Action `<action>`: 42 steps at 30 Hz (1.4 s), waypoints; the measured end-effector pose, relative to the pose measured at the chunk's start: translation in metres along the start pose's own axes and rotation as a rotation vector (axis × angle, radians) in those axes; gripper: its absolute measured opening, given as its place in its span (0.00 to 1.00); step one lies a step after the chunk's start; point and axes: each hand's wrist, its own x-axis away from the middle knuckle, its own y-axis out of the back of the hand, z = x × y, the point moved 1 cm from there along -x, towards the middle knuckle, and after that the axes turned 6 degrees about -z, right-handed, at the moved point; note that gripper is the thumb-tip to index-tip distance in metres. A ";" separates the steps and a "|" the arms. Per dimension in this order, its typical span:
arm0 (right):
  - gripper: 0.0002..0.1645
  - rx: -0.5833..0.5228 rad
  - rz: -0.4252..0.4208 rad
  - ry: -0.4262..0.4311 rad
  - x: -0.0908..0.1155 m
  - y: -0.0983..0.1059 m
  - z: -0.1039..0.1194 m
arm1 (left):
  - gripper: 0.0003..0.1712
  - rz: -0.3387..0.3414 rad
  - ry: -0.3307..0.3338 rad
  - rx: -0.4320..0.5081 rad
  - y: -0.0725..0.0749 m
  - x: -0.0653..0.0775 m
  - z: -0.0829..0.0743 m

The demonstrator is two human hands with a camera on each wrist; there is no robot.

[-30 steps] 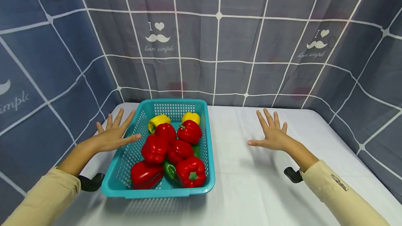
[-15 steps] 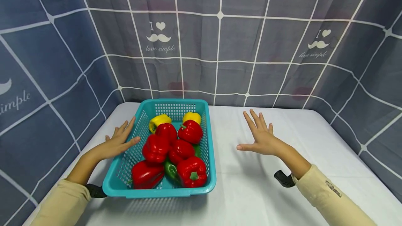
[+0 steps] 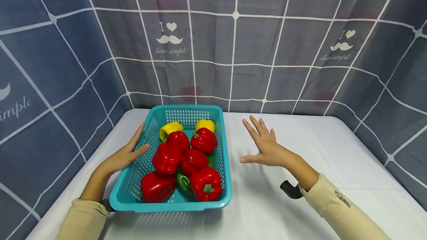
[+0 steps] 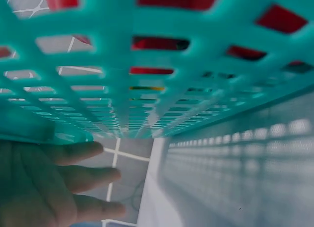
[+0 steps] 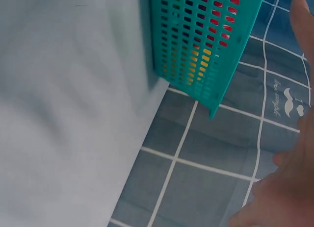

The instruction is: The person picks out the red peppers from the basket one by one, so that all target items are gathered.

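A teal perforated plastic basket [image 3: 180,206] stands on the white-covered table, left of the middle. Several red bell peppers [image 3: 206,184] are heaped in it, with two yellow peppers [image 3: 205,124] at the back. A dark green pepper [image 3: 183,183] lies low among the red ones. At the basket's left rim is my left hand [image 3: 125,154], fingers straight along the outer side and thumb reaching over the rim. The left wrist view shows these fingers [image 4: 88,178] beside the slotted wall. My right hand [image 3: 268,149] hovers right of the basket, fingers spread, holding nothing.
White cloth [image 3: 317,195] covers the table and stretches out to the right of the basket. A grey-blue checked curtain [image 3: 213,47] rises behind the table and along both sides. The left curtain comes close to my left arm.
My left hand has moved in to the right and come down to the basket's left rim. The right hand has moved left, toward the basket, with fingers still spread. The basket stays in place.
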 end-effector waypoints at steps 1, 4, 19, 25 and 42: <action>0.67 -0.003 0.003 0.003 -0.003 -0.001 0.001 | 0.45 0.001 0.013 0.004 -0.001 0.000 0.000; 0.67 -0.020 0.007 0.016 -0.009 -0.004 0.004 | 0.47 0.001 0.051 0.013 -0.002 0.000 -0.001; 0.68 -0.106 0.023 0.198 -0.023 -0.014 0.032 | 0.50 -0.017 0.080 -0.004 0.000 -0.007 -0.002; 0.66 -0.116 0.040 0.224 -0.039 -0.020 0.037 | 0.49 -0.029 0.082 -0.006 0.001 -0.005 0.000; 0.63 -0.155 0.101 0.266 -0.072 -0.040 0.042 | 0.49 -0.029 0.095 0.008 -0.005 0.000 0.004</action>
